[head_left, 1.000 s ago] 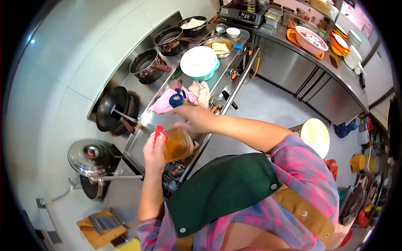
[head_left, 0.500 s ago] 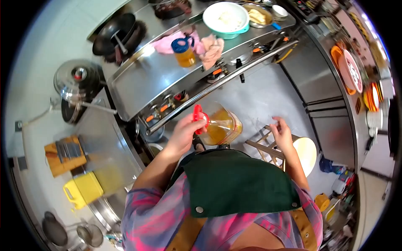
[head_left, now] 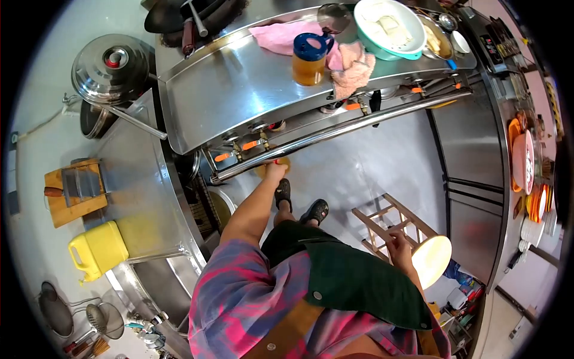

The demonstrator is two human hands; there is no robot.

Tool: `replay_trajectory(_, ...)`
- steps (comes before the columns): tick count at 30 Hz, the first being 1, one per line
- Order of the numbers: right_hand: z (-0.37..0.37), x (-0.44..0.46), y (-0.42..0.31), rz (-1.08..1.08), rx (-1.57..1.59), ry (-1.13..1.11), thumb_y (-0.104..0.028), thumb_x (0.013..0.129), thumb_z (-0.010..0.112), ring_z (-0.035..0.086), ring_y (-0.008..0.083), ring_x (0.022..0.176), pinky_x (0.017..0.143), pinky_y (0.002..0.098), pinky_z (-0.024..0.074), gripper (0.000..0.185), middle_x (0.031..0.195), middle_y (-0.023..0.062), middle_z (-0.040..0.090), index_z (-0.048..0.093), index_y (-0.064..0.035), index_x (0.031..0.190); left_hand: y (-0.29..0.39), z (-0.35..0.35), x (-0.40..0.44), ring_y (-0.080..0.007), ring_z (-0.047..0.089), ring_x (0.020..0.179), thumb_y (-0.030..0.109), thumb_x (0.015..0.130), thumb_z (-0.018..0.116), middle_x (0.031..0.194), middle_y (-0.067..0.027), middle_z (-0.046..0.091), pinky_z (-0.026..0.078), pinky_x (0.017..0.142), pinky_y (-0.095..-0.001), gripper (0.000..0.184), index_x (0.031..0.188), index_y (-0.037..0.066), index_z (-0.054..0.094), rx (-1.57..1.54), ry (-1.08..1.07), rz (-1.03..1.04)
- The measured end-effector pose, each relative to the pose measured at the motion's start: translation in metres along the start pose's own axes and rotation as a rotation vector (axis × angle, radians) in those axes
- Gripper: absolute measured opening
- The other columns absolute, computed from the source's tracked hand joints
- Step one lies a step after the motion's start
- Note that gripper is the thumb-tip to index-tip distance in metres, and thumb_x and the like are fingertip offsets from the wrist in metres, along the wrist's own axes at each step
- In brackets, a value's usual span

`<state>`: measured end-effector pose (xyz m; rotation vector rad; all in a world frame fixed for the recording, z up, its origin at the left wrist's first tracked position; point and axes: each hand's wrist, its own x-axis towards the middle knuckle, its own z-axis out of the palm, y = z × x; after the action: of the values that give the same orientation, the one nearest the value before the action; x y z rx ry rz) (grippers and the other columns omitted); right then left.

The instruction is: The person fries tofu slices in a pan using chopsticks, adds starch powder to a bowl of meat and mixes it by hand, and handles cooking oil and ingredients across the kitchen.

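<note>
My left hand [head_left: 275, 170] reaches down at the stove's front rail, closed at the red handle of a plastic oil jug [head_left: 286, 163]. Most of the jug is hidden behind the hand and the rail; a bit of its yellow oil shows. My right hand [head_left: 400, 248] hangs in front of a wooden stool [head_left: 433, 260], fingers loosely bent, with nothing visible in it. Whether it touches the stool I cannot tell. On the steel stove top [head_left: 215, 96] stands a blue-lidded pitcher [head_left: 310, 60] of amber liquid, beside a pink cloth [head_left: 281, 37] and a peach cloth [head_left: 354, 69].
A steel rail [head_left: 347, 131] and orange-handled gas valves [head_left: 254, 145] line the stove front. A teal-and-white basin [head_left: 382, 30] sits at the back. To the left are a lidded pot [head_left: 110, 69], a knife block [head_left: 75, 191] and a yellow jug [head_left: 98, 251].
My left hand has carried the oil jug forward and down, from in front of my apron to beneath the stove rail. My right hand has lowered toward the stool. The view has shifted.
</note>
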<state>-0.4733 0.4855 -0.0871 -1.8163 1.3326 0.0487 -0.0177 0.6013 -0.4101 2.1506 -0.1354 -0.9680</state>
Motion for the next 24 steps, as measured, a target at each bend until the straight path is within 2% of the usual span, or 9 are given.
replay_trajectory(6, 0.041, 0.012, 0.013, 0.152, 0.016, -0.181, -0.013, 0.078, 0.063, 0.057, 0.0178, 0.062, 0.058, 0.0299, 0.0457, 0.03, 0.069, 0.0098, 0.06, 0.056, 0.0011, 0.103, -0.006, -0.045, 0.061, -0.0245, 0.042, 0.106, 0.018, 0.078, 0.056, 0.113, -0.008, 0.047, 0.034, 0.092, -0.0455, 0.037, 0.111, 0.008, 0.045, 0.295, 0.448, 0.493)
replay_trajectory(11, 0.069, 0.037, -0.002, 0.242, -0.048, -0.293, -0.016, 0.078, 0.063, 0.059, 0.0178, 0.066, 0.059, 0.0304, 0.0464, 0.03, 0.074, 0.0093, 0.062, 0.056, -0.003, 0.104, -0.025, -0.064, 0.108, -0.0284, 0.032, 0.123, 0.026, 0.085, 0.049, 0.131, -0.0108, 0.039, 0.027, 0.101, -0.0458, 0.047, 0.127, 0.006, 0.038, 0.377, 0.695, 1.076)
replay_trajectory(12, 0.075, 0.044, -0.007, 0.219, -0.054, -0.302, -0.017, 0.078, 0.063, 0.06, 0.0176, 0.067, 0.06, 0.0304, 0.0464, 0.03, 0.074, 0.0092, 0.062, 0.056, -0.0036, 0.105, -0.028, -0.064, 0.113, -0.0292, 0.031, 0.127, 0.027, 0.086, 0.047, 0.134, -0.0114, 0.037, 0.025, 0.103, -0.0459, 0.049, 0.13, 0.006, 0.037, 0.383, 0.712, 1.14)
replay_trajectory(17, 0.091, 0.068, -0.027, 0.157, -0.011, -0.295, -0.016, 0.079, 0.063, 0.058, 0.017, 0.065, 0.06, 0.0296, 0.0463, 0.033, 0.075, 0.0094, 0.06, 0.053, -0.0035, 0.109, -0.039, -0.056, 0.091, -0.0352, 0.039, 0.117, 0.021, 0.083, 0.051, 0.124, -0.019, 0.043, 0.031, 0.097, -0.0444, 0.047, 0.125, 0.003, 0.04, 0.44, 0.438, 0.512)
replay_trajectory(19, 0.091, 0.075, -0.044, 0.115, 0.029, -0.242, -0.015, 0.08, 0.062, 0.056, 0.0166, 0.063, 0.059, 0.0294, 0.0462, 0.036, 0.075, 0.0098, 0.059, 0.051, -0.003, 0.112, -0.039, -0.048, 0.056, -0.0376, 0.042, 0.113, 0.019, 0.081, 0.052, 0.121, -0.022, 0.045, 0.033, 0.095, -0.0438, 0.046, 0.122, 0.001, 0.041, 0.473, 0.355, 0.387)
replay_trajectory(21, 0.087, 0.08, -0.063, 0.08, 0.057, -0.194, -0.016, 0.081, 0.062, 0.056, 0.016, 0.063, 0.059, 0.0294, 0.0462, 0.039, 0.076, 0.0098, 0.059, 0.05, -0.0033, 0.115, -0.035, -0.043, 0.004, -0.04, 0.045, 0.109, 0.017, 0.079, 0.053, 0.117, -0.0251, 0.047, 0.036, 0.093, -0.0432, 0.046, 0.12, 0.0, 0.042, 0.532, 0.234, 0.363)
replay_trajectory(22, 0.083, 0.082, -0.072, 0.061, 0.068, -0.171, -0.016, 0.081, 0.062, 0.056, 0.0157, 0.063, 0.058, 0.0295, 0.0462, 0.04, 0.076, 0.0098, 0.059, 0.049, -0.0035, 0.116, -0.02, -0.045, -0.026, -0.0412, 0.047, 0.107, 0.015, 0.079, 0.054, 0.115, -0.0266, 0.048, 0.037, 0.092, -0.0429, 0.045, 0.119, -0.001, 0.043, 0.531, 0.07, 0.39)
replay_trajectory(23, 0.079, 0.084, -0.08, 0.016, 0.034, -0.161, -0.017, 0.082, 0.061, 0.056, 0.0152, 0.063, 0.058, 0.0297, 0.0464, 0.042, 0.076, 0.0097, 0.059, 0.047, -0.0033, 0.119, 0.049, -0.065, -0.069, -0.0366, 0.055, 0.096, 0.011, 0.077, 0.054, 0.103, -0.0241, 0.055, 0.044, 0.081, -0.0419, 0.034, 0.109, 0.0, 0.05, 0.49, -0.295, 0.347)
replay_trajectory(24, 0.073, 0.086, -0.095, 0.016, 0.019, -0.15, -0.018, 0.083, 0.06, 0.055, 0.0152, 0.064, 0.059, 0.0289, 0.046, 0.041, 0.075, 0.0091, 0.058, 0.047, -0.0034, 0.119, -0.006, -0.036, -0.065, -0.0221, 0.057, 0.092, 0.004, 0.077, 0.055, 0.098, -0.0156, 0.058, 0.046, 0.078, -0.0328, 0.028, 0.105, 0.003, 0.054, 0.194, -0.551, 0.21)
